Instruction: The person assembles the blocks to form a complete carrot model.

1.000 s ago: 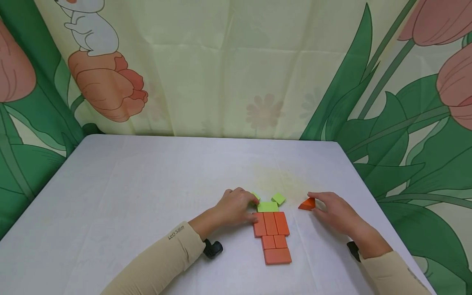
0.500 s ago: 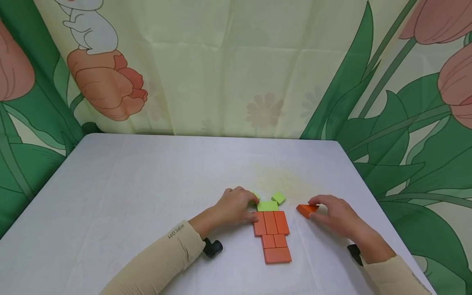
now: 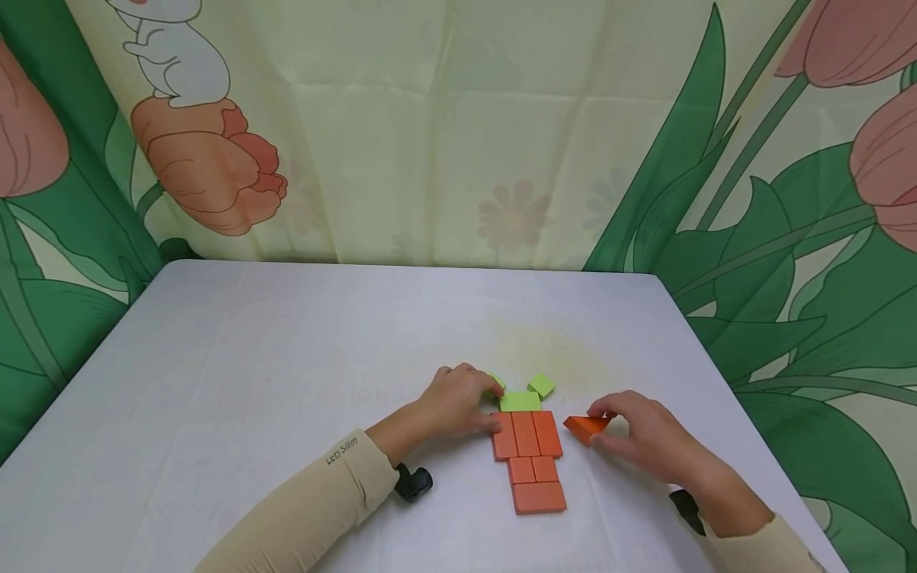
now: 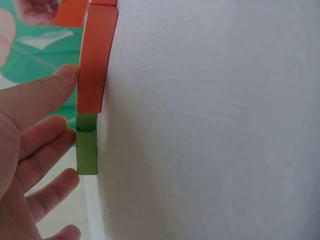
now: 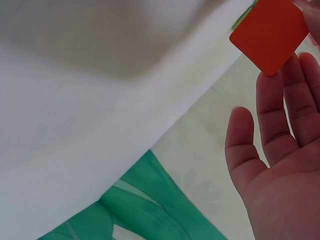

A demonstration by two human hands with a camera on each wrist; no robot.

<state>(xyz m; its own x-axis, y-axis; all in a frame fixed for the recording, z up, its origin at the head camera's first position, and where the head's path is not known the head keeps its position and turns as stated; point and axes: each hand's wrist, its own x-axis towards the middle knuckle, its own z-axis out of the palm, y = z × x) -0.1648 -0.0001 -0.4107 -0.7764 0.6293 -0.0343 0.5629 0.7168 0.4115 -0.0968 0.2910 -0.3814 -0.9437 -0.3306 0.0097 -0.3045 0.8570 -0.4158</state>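
Note:
An orange triangular block [image 3: 583,428] is pinched between the thumb and fingers of my right hand [image 3: 648,434], just right of a flat layout of blocks. In the right wrist view its square orange face [image 5: 271,37] shows at the fingertips. My left hand [image 3: 454,402] lies along the left side of the layout. In the left wrist view its thumb [image 4: 45,97] touches an upright-looking orange block [image 4: 95,60], and its fingertips reach a green block [image 4: 86,152]. The layout has three long orange blocks [image 3: 525,434] below a green rectangle [image 3: 519,401].
Below the long blocks lie two small orange blocks [image 3: 533,469] and a wide orange one [image 3: 540,497]. A small green block [image 3: 541,386] sits at the upper right of the green rectangle. A white cloth covers the table [image 3: 286,358]; a printed curtain [image 3: 430,143] hangs behind.
My right hand has moved left and toward me, bringing the orange triangular block closer to the layout and turning it. My left hand has stayed in place.

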